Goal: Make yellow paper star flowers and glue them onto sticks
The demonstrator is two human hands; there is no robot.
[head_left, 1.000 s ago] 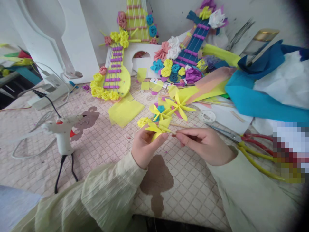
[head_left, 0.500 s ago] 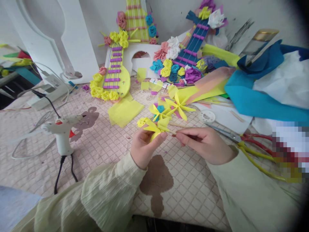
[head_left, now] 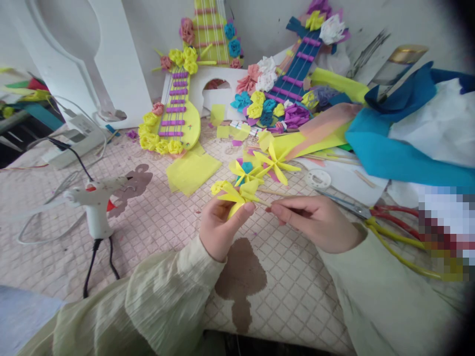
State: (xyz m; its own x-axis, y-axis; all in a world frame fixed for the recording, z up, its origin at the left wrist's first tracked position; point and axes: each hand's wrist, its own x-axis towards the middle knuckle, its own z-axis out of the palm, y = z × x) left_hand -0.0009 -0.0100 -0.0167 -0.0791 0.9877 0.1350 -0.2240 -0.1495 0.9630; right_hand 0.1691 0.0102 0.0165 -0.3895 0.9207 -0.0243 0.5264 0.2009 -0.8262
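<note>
A yellow paper flower (head_left: pixel 237 195) with pointed petals is pinched between the thumb and fingers of my left hand (head_left: pixel 223 223). My right hand (head_left: pixel 318 221) grips a thin wooden stick (head_left: pixel 263 202), whose tip reaches into the flower's petals. Part of the stick is hidden inside my right fingers. Just beyond my hands lie more yellow star-shaped paper flowers (head_left: pixel 276 162), a small teal paper rose (head_left: pixel 245 173) and a yellow paper rose (head_left: pixel 219 187). Yellow paper sheets (head_left: pixel 195 170) rest on the quilted tablecloth farther off to the left.
On the left a white glue gun (head_left: pixel 97 202) stands with its cables, near a white power strip (head_left: pixel 76 141). Scissors (head_left: pixel 365 212) with red and yellow handles lie right of my hand. Behind are flower-covered paper lutes (head_left: pixel 174 118), a blue cloth-like sheet (head_left: pixel 386 143) and a jar (head_left: pixel 399 64).
The yellow flower in my left hand has turned slightly on the stick, its petals shifting a little left. My hands have barely moved.
</note>
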